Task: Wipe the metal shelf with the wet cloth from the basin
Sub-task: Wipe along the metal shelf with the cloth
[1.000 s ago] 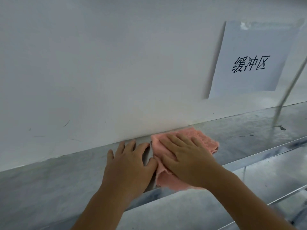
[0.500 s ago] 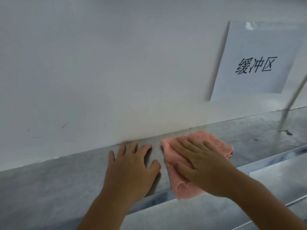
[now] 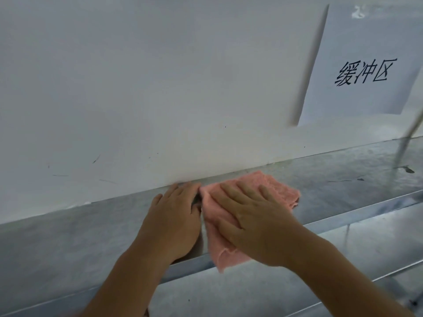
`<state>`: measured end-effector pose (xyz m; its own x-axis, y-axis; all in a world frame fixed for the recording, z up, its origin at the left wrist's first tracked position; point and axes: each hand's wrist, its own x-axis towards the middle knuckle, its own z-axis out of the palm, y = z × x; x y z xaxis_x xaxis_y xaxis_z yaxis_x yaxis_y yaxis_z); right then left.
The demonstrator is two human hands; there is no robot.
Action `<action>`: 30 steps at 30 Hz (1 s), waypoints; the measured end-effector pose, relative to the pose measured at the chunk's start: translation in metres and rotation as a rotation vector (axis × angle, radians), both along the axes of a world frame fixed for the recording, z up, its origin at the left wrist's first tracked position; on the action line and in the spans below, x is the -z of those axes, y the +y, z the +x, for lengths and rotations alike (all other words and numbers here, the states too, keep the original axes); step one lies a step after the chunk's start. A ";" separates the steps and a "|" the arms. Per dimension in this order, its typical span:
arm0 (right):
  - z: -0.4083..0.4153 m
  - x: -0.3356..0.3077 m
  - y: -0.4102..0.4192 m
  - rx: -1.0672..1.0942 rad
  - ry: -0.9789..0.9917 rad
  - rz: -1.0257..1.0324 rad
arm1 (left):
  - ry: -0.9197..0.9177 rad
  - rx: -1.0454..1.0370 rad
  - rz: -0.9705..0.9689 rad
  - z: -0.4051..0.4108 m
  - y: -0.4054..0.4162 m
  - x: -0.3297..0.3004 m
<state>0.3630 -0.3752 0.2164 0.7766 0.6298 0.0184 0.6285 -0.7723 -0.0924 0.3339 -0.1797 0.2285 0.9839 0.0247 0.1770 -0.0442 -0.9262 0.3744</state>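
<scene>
A pink cloth (image 3: 281, 191) lies flat on the grey metal shelf (image 3: 68, 236), its near corner hanging over the shelf's front lip. My right hand (image 3: 254, 223) presses palm-down on the cloth with fingers spread. Just left of the cloth, my left hand (image 3: 174, 220) rests flat on the bare metal, fingertips touching the white wall. No basin is in view.
A white wall (image 3: 137, 88) rises directly behind the shelf. A paper sign (image 3: 364, 72) with black characters hangs on it at the upper right. A thin metal upright (image 3: 409, 138) stands at the right. A lower shelf (image 3: 251, 291) shows below the front lip.
My right hand and the cloth slid right along the shelf, then came back left next to my left hand. My left hand stayed in place, flat on the metal.
</scene>
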 end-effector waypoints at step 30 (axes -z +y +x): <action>0.064 -0.008 -0.138 0.267 0.042 0.043 | -0.027 0.082 0.168 0.036 -0.102 0.009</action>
